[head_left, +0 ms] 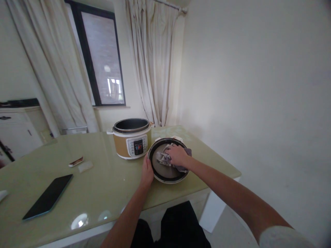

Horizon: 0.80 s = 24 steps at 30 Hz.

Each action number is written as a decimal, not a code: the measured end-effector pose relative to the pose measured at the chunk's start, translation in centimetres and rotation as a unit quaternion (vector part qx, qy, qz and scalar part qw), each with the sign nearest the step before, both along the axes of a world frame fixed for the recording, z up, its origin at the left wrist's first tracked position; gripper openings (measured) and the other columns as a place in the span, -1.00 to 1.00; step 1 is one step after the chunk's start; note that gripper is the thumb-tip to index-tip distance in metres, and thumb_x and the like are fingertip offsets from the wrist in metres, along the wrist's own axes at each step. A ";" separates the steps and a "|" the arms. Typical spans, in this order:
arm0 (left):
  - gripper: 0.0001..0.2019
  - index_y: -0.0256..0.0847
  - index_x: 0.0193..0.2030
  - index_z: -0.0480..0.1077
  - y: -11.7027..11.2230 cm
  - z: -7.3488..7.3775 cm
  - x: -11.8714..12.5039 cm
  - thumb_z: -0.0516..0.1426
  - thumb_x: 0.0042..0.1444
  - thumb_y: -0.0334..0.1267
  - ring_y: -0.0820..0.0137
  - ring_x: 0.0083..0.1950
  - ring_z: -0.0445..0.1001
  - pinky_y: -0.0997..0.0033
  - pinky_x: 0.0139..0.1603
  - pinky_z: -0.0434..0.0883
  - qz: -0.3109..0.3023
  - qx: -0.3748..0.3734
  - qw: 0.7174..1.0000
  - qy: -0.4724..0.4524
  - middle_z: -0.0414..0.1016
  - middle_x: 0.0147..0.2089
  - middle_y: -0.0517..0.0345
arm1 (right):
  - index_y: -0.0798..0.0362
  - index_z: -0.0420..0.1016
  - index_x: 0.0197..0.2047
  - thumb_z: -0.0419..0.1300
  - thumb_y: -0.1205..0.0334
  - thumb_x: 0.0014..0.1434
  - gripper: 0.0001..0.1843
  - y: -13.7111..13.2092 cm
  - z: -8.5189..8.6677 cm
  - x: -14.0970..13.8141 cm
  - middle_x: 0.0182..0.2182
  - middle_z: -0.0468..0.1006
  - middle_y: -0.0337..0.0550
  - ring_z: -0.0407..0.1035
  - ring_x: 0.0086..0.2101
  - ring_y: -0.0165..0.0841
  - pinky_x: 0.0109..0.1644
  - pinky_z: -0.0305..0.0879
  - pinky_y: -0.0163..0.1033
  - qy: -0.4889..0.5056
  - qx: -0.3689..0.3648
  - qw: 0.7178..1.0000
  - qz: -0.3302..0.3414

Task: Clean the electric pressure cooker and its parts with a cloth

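A round pressure cooker lid (160,171) is tilted at the table's near right side, its metal inner face and dark sealing ring turned towards me. My left hand (147,171) grips the lid's left rim. Bunched under my right hand (177,155) is a grey and white cloth (184,168), pressed against the inside of the lid. Just behind and to the left stands the gold and white electric pressure cooker (122,144), uncovered, with a dark inner pot (131,124) and a button panel on its front.
On the green glossy table (103,186) lie a dark tablet (49,196), a small brown and white item (76,162) and a whitish pad (85,166). A wall borders the right; curtains (152,62) and a window stand behind. A white cabinet (20,127) is at far left.
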<state>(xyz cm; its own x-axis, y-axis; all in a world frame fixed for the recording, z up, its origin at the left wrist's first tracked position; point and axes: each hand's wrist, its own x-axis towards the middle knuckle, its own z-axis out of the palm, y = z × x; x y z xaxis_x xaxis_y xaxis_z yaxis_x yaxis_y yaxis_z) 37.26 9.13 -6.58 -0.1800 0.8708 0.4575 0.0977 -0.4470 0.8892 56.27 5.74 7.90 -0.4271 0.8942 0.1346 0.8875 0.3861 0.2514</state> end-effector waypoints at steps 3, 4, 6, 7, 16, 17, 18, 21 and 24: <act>-0.39 -0.22 0.40 0.36 0.1 0.1 0.1 -0.10 0.48 0.15 0.14 0.46 0.38 0.03 0.55 0.22 0.002 -0.011 1.000 -0.008 0.47 0.39 -0.15 | -0.02 0.67 0.02 0.36 0.15 0.15 -0.65 -2.3 -1.1 -0.3 0.03 0.65 0.02 0.49 0.05 -0.05 0.12 0.40 -0.04 -0.031 -0.043 0.995 0.089; -0.39 -0.23 0.39 0.36 0.1 0.1 0.0 -0.10 0.47 0.15 0.13 0.45 0.38 0.01 0.55 0.23 0.003 -0.012 1.000 -0.008 0.48 0.38 -0.16 | -0.01 0.67 0.01 0.36 0.16 0.15 -0.66 -2.7 -1.6 -0.7 0.02 0.65 0.01 0.50 0.05 -0.06 0.14 0.39 -0.02 -0.039 -0.047 0.991 0.122; -0.39 -0.22 0.38 0.37 0.2 0.0 -0.1 -0.09 0.47 0.16 0.11 0.45 0.39 -0.02 0.55 0.23 0.003 -0.007 1.000 -0.003 0.49 0.36 -0.16 | -0.02 0.66 0.02 0.34 0.16 0.18 -0.67 -2.7 -2.3 -1.9 0.03 0.65 0.00 0.48 0.08 -0.07 0.17 0.38 0.00 -0.036 -0.042 0.985 0.162; -0.40 -0.21 0.38 0.37 0.3 0.0 -0.1 -0.09 0.47 0.15 0.11 0.45 0.39 -0.02 0.54 0.23 0.002 -0.004 1.000 0.000 0.50 0.35 -0.16 | -0.02 0.65 0.03 0.32 0.16 0.19 -0.67 -2.4 -2.5 -2.5 0.04 0.64 -0.01 0.47 0.09 -0.07 0.17 0.39 0.00 -0.025 -0.036 0.986 0.163; -0.45 -0.19 0.39 0.36 0.1 -0.1 -0.3 -0.09 0.49 0.07 0.17 0.46 0.38 0.05 0.55 0.24 0.010 0.012 1.000 0.012 0.47 0.39 -0.10 | 0.05 0.66 0.06 0.29 0.20 0.22 -0.66 1.9 1.0 -2.8 0.07 0.67 0.14 0.54 0.10 -0.01 0.07 0.50 -0.04 0.013 -0.011 0.999 -0.043; -0.45 -0.18 0.40 0.36 0.0 -0.1 -0.2 -0.10 0.49 0.07 0.18 0.46 0.38 0.06 0.55 0.24 0.010 0.011 1.000 0.012 0.47 0.39 -0.10 | 0.08 0.67 0.04 0.30 0.22 0.21 -0.66 1.7 1.4 -2.3 0.04 0.68 0.18 0.56 0.07 0.00 0.06 0.50 -0.04 0.001 -0.020 0.998 -0.059; -0.45 -0.18 0.40 0.36 0.0 -0.1 -0.1 -0.10 0.49 0.07 0.18 0.46 0.38 0.06 0.55 0.23 0.009 0.009 1.000 0.011 0.47 0.39 -0.10 | 0.11 0.69 0.01 0.31 0.24 0.18 -0.67 1.4 1.7 -1.9 0.00 0.69 0.22 0.59 0.03 0.00 0.04 0.51 -0.04 -0.007 -0.028 0.997 -0.070; -0.42 -0.20 0.40 0.36 0.2 -0.1 0.0 -0.10 0.48 0.11 0.15 0.46 0.37 0.03 0.56 0.20 0.012 0.002 1.000 0.008 0.47 0.39 -0.14 | 0.12 0.71 -0.05 0.38 0.23 0.09 -0.66 -0.3 1.6 -1.4 -0.08 0.71 0.24 0.63 -0.06 -0.01 0.01 0.52 -0.06 -0.042 -0.068 0.995 -0.064; -0.41 -0.17 0.40 0.36 0.4 -0.3 0.0 -0.10 0.48 0.14 0.15 0.47 0.36 0.03 0.57 0.19 0.011 0.004 1.000 0.006 0.46 0.40 -0.12 | 0.09 0.72 -0.08 0.39 0.19 0.07 -0.67 -1.9 0.5 -2.1 -0.11 0.72 0.19 0.64 -0.12 -0.01 -0.04 0.52 -0.04 -0.097 -0.115 0.988 0.021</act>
<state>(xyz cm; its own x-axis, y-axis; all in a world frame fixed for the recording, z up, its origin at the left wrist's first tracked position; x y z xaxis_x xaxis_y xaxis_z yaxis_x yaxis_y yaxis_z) 37.24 9.51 -6.85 -0.1929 0.8628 0.4673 0.1176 -0.4525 0.8840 54.19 3.83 8.44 -0.4619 0.8726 -0.1588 0.8131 0.4881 0.3171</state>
